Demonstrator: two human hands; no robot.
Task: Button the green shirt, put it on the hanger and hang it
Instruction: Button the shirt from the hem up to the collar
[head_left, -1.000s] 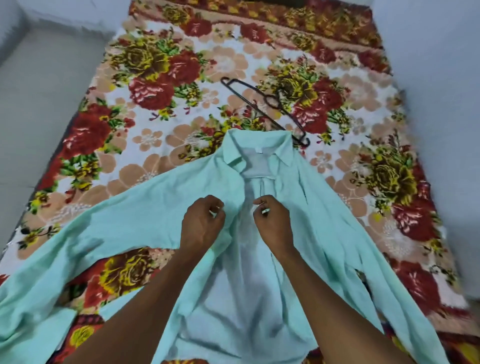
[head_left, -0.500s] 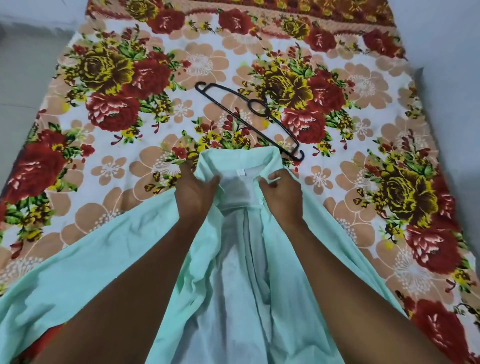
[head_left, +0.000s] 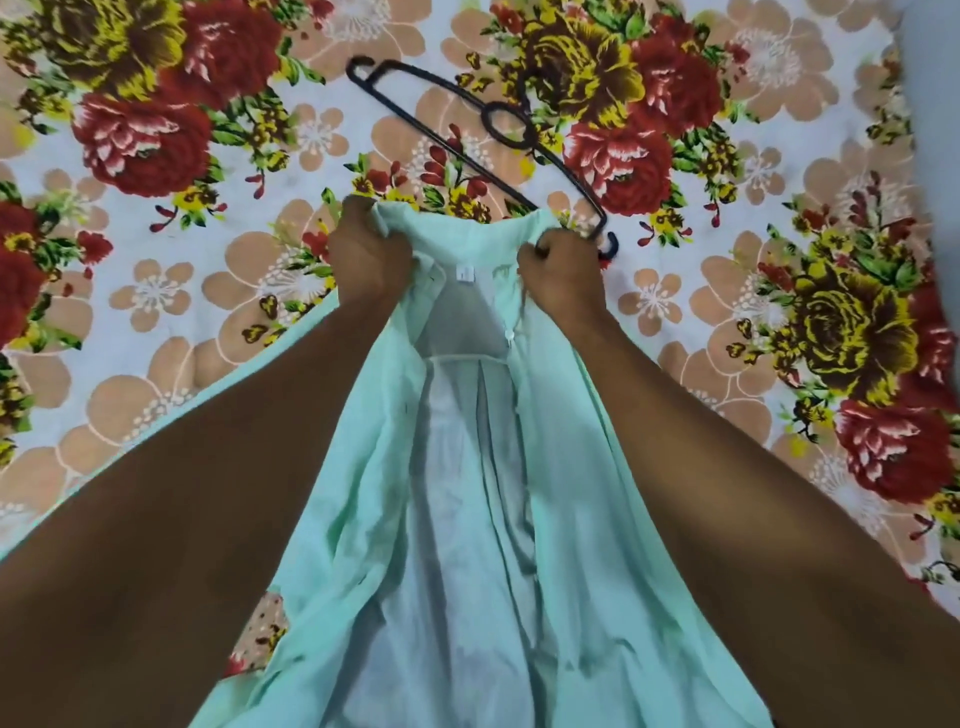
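The green shirt lies face up on a flowered bedsheet, unbuttoned, its two front panels spread apart so the paler inside of the back shows down the middle. The cloth is thin, mint green and creased in long folds running toward the collar. Both forearms reach along the panels. The left hand is clenched on the left end of the collar, bunching the fabric under its knuckles; the right hand grips the right end of the collar with curled fingers. Between the hands the collar band stands up, with a small white label at its centre and a small white button on the right placket just below. Just beyond the collar lies a black hanger, flat on the sheet and slanting, its lower end close beside the right hand. Open sheet stretches left, right and beyond the hanger; a pale wall borders the far right.
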